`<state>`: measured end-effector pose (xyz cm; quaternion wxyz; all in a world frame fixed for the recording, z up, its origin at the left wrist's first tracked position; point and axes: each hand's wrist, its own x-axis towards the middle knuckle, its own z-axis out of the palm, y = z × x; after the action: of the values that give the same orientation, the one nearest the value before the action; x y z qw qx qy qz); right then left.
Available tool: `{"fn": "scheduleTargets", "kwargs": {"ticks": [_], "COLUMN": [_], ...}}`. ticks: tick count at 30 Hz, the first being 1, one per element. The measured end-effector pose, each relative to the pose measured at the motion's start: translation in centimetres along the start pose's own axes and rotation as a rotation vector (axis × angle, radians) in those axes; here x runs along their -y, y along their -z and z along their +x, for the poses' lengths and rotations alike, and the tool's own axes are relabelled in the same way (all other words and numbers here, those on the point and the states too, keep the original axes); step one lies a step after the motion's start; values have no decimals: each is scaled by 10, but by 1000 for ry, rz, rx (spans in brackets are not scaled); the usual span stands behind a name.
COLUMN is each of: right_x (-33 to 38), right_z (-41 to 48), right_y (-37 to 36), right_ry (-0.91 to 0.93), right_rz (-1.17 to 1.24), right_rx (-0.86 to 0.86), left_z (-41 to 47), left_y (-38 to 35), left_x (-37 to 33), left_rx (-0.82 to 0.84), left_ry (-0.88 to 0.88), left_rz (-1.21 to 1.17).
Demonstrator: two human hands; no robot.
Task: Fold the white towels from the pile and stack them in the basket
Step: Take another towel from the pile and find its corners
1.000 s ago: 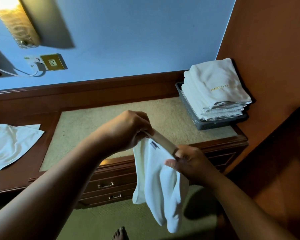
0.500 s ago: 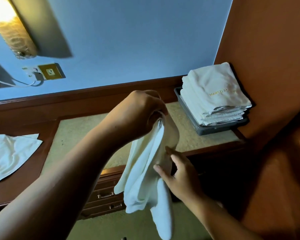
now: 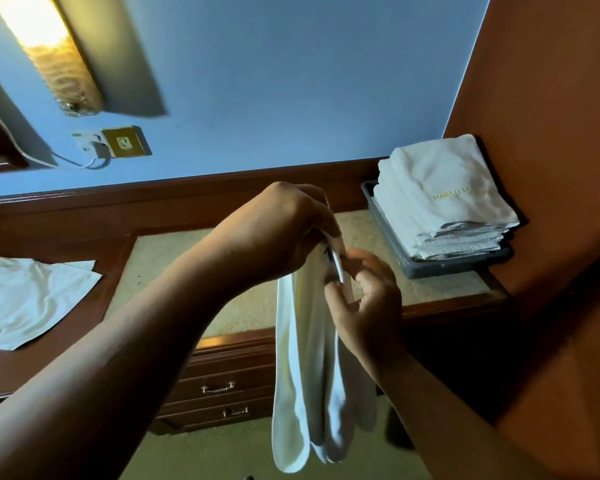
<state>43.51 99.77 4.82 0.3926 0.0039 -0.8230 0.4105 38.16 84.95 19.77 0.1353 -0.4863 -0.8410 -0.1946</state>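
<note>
While the white towel [image 3: 305, 358] hangs limp in front of the bench [image 3: 194, 271], the left hand [image 3: 284, 230] pinches its top edge and the right hand [image 3: 364, 299] curls its fingers [image 3: 333, 292] on the same hem. At two o'clock the basket [image 3: 395, 251] holds folded towels [image 3: 440, 202] heaped above its rim. At nine o'clock a loose towel [image 3: 25, 299] waits, so the job looks mostly done.

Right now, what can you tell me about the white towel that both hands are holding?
The white towel looks like soft, thick cloth. It hangs down in long loose folds, gathered at the top, in front of the wooden dresser. A small dark tag shows near its top edge. The left hand grips the gathered top; the right hand pinches an edge just below. Its lower end hangs free.
</note>
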Motion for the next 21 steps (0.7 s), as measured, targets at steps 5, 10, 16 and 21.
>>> {"fn": "scheduleTargets", "kwargs": {"ticks": [5, 10, 16, 21], "right_x": [-27, -86, -131, -161], "right_z": [-2, -9, -32, -57], "right_y": [13, 22, 49, 65], "right_ry": [-178, -402, -408, -348], "right_rz": [-167, -399, -630, -763], "right_rx": [341, 655, 740, 869], "left_z": [-1, -3, -25, -42], "left_y": [22, 33, 4, -16], "left_x": [6, 23, 59, 77], "left_rx": [4, -36, -62, -139], "left_ry": [73, 171, 324, 407], "left_rz": [-33, 24, -21, -35]}}
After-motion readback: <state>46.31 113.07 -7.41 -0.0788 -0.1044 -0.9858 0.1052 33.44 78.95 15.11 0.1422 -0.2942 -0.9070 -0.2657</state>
